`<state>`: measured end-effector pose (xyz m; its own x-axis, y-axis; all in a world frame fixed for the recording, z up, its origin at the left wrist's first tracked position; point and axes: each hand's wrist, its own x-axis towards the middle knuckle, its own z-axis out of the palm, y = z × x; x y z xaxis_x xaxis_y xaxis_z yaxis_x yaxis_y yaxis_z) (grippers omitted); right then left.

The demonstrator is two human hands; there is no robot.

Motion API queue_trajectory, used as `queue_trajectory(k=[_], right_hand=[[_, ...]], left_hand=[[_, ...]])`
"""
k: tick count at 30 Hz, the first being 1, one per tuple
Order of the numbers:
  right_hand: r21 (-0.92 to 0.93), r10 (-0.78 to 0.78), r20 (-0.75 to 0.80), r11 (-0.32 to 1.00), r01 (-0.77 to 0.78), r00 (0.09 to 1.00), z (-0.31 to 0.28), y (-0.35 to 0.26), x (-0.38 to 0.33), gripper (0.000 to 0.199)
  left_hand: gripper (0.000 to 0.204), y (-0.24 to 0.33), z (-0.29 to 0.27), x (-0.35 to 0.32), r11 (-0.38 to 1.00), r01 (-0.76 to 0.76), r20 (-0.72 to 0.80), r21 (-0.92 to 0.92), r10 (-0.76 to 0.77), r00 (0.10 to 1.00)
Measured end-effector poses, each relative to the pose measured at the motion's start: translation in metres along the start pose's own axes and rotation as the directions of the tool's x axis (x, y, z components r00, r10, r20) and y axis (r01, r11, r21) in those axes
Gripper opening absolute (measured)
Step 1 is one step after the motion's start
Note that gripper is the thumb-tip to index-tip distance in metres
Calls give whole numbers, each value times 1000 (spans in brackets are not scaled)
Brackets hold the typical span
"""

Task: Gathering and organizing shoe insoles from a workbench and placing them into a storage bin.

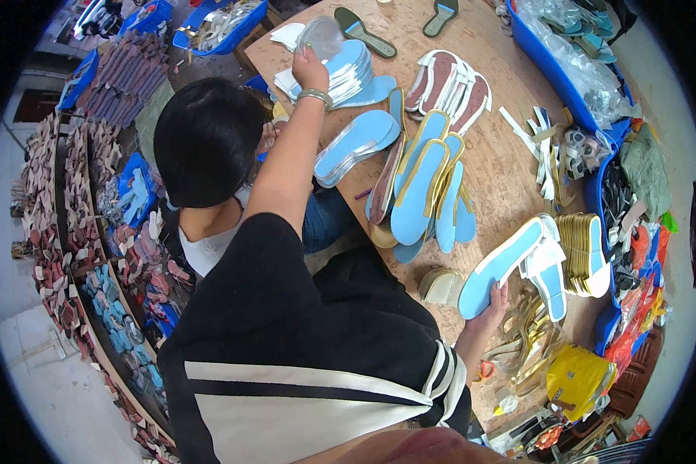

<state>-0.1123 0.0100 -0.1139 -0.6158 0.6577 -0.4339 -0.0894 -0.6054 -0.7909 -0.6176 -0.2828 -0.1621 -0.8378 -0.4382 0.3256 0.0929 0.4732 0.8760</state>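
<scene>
My left hand (311, 71), a bracelet on its wrist, reaches to the far left of the table. Its fingers are closed on a translucent, rounded piece (321, 39), whose exact kind I cannot make out. Beside it stands a stack of blue and white insoles (349, 73). At the near right, my right hand (487, 309) grips the heel end of a blue insole with a white edge (503, 267). The insole's far end meets white strappy shoe uppers (545, 259). Gold-edged blue insoles (419, 201) lie piled between my hands.
Another person (209, 147) sits close at my left, by the table edge. Gold-edged pieces (580, 251) stand stacked at the right. Blue bins (545, 58) line the table's right side. Gold straps (530, 332) and a yellow bag (576, 379) lie near.
</scene>
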Motion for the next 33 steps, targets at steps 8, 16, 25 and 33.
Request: queue_trajectory(k=[8,16,25,33], right_hand=[[48,9,43,999,-11,999,15,1,8,35],[67,-6,35,998,4,999,10,-6,0,37],[144,-63,245,989,28,967,52,-22,35,44],[-20,62,242,998,-59,968,108,-43,27,44]], left_hand=[[27,108,-13,-72,230,519,508,-823,-109,854],[24,124,-25,-96,320,555,571,-768,-51,820],[25,138,-25,-166,353,731,783,-584,9,621],[27,166,-38,-221,361,804,873,-473,71,483]])
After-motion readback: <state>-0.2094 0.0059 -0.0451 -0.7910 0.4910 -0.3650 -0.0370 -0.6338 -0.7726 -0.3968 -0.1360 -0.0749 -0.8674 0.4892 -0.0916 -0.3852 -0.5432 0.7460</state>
